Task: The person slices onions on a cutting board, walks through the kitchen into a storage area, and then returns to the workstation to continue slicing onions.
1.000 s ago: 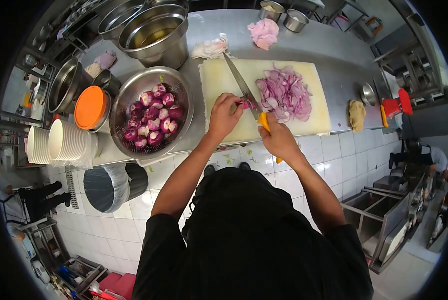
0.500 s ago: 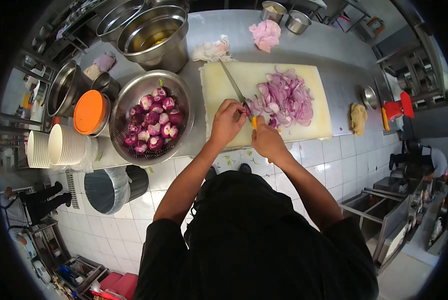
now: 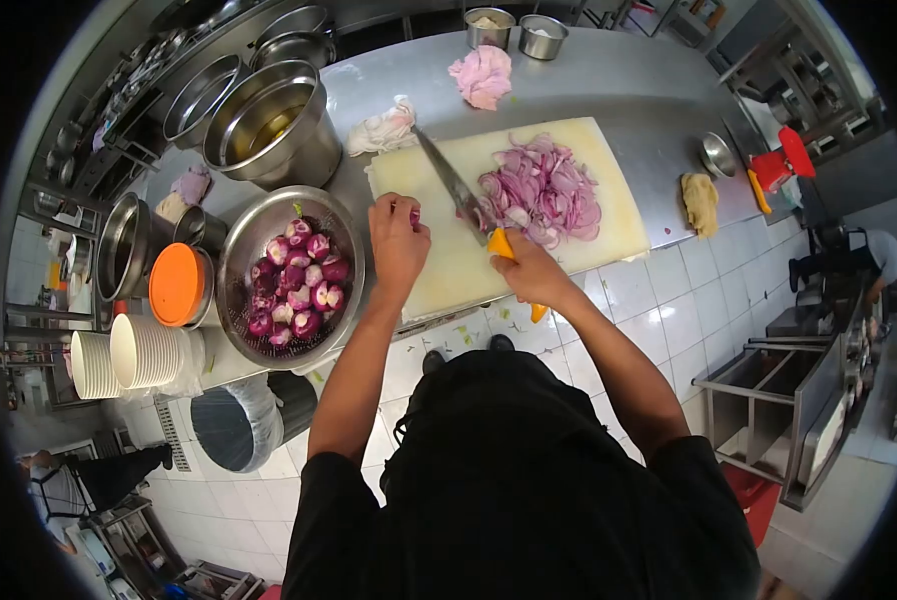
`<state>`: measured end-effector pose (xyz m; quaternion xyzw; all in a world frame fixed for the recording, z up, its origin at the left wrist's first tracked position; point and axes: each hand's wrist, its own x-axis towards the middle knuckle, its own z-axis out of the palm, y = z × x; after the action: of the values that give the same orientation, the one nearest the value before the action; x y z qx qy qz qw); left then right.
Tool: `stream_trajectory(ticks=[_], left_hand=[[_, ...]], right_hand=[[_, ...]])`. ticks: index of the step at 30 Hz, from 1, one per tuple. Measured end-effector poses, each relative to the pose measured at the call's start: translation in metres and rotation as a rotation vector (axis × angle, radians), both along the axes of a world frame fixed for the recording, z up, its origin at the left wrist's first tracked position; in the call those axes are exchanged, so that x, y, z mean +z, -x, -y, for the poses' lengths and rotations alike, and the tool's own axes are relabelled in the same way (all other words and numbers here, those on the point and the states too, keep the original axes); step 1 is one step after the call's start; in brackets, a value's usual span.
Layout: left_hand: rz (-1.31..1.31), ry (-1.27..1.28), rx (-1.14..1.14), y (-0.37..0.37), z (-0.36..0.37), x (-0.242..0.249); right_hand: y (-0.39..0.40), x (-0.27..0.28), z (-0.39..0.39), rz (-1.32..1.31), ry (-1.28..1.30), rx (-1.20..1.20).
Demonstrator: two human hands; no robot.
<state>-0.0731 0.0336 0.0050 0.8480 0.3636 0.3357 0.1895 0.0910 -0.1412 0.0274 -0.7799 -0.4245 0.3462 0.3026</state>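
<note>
My right hand (image 3: 531, 268) grips the yellow handle of a kitchen knife (image 3: 447, 170). The blade slants up and left across the white cutting board (image 3: 431, 270), beside a pile of sliced red onion (image 3: 547, 190). My left hand (image 3: 399, 245) hovers over the board's left edge with its fingers curled in. A small purple bit, seemingly a piece of red onion (image 3: 415, 214), peeks out at its fingertips. Left of that hand sits a perforated steel colander (image 3: 237, 325) with peeled red onions (image 3: 299, 275) inside.
Steel pots (image 3: 269, 125), an orange lid (image 3: 178, 284) and stacked paper cups (image 3: 144, 350) crowd the left side. A pink cloth (image 3: 482, 77), a white cloth (image 3: 382, 127) and a yellow cloth (image 3: 700, 204) lie on the steel table. Below stands a lined bin (image 3: 234, 425). Other people are farther off.
My left hand has moved left, away from the blade, toward the colander. The knife has turned more flat beside the slices, still in my right hand. The whole view has shifted slightly.
</note>
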Motion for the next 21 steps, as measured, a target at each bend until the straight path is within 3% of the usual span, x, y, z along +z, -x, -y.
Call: stream_trajectory(ticks=[2,6,14,21], left_hand=[[-0.087,-0.046,-0.044,0.000,-0.013,-0.023],[-0.049,-0.179,-0.029,-0.021,0.012,-0.006],[-0.103,-0.070,-0.222,-0.070,0.047,-0.008],[0.092,-0.120,-0.346,-0.013,0.069,-0.005]], right_hand=[[-0.005,0.019,0.008,0.002,-0.009,-0.053],[-0.015,0.071,0.023,-0.108,0.035,-0.191],[-0.016,0.070,0.041,-0.158,0.090,-0.245],[0.002,0.059,0.039,-0.192,0.085,-0.134]])
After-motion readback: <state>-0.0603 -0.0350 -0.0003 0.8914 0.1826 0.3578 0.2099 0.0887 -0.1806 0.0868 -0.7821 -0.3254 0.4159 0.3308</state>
